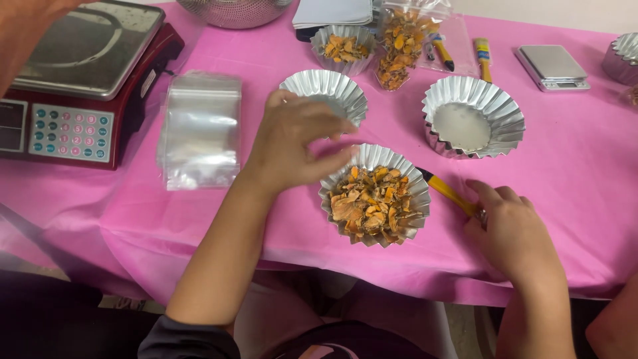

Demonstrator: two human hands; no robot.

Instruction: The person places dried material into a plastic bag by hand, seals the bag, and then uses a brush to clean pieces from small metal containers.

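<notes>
The person is sitting at a desk (585, 166) with a pink cover. The left hand (292, 143) is hovering with its fingers (332, 126) spread and loosely curled. They are holding nothing. Just under and to the right of these fingers is sitting a foil cup (374, 194) full of dried orange slices (372, 203). The fingertips are very near its back rim, but it is hard to tell if they are touching it. Just behind the fingers is sitting an empty foil cup (325, 90).

The right hand (512, 229) is resting on the desk to the right of the full cup. Its fingers are curled over the end of a yellow tool (448, 191) with a black tip, which is poking toward the full cup. How tight the grip is cannot be told.

The full cup is looking very light and thin. Its pleated wall would probably bend or crush if squeezed hard, and the slices could spill out. It is best held gently at the rim with two sides pinched, or lifted from under the bottom.

Far to the left of the fingers are lying clear bags (199, 129) and a red scale (80, 80). Further back are sitting a third foil cup (473, 116), a small cup of slices (343, 48), a bag of slices (399, 46) and a little silver scale (553, 66).
</notes>
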